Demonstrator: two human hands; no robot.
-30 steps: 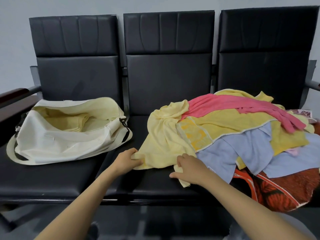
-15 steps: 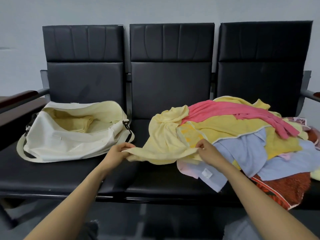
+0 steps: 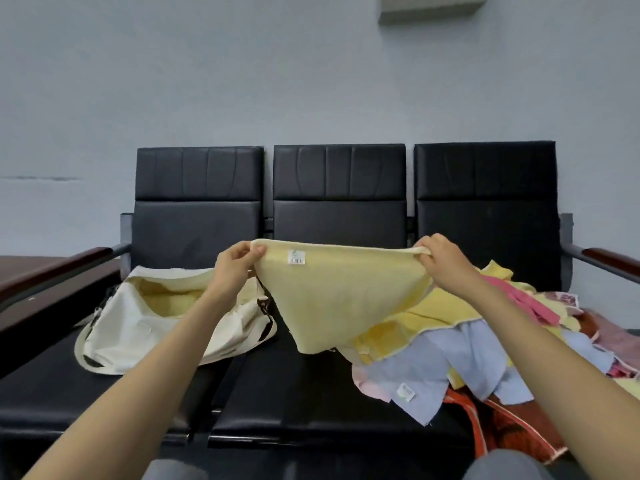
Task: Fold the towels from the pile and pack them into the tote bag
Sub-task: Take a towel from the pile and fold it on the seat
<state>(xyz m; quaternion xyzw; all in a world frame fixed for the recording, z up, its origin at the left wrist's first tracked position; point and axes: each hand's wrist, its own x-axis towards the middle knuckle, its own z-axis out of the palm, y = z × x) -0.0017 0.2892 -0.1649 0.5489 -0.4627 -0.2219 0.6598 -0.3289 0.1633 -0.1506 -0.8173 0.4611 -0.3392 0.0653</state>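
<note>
- I've got the pale yellow towel point(image 3: 332, 299) hanging over the middle seat point(image 3: 294, 393), left hand point(image 3: 235, 263) and right hand point(image 3: 440, 261) each pinching a top corner
- cream tote bag point(image 3: 138, 327) open on the left, towel pile point(image 3: 467, 344) right

The pale yellow towel point(image 3: 332, 299), held up, covers the tote bag's point(image 3: 138, 327) right end, part of the bench point(image 3: 311, 393) backrest and the near-left slope of the pile point(image 3: 485, 341), which also runs off the right edge. Its white label point(image 3: 296, 257) is too small to read, as is the tag point(image 3: 406, 391) on a blue towel. The left forearm point(image 3: 194, 327) crosses the bag's opening. A grey wall frame point(image 3: 429, 5) is cut by the top edge.
</note>
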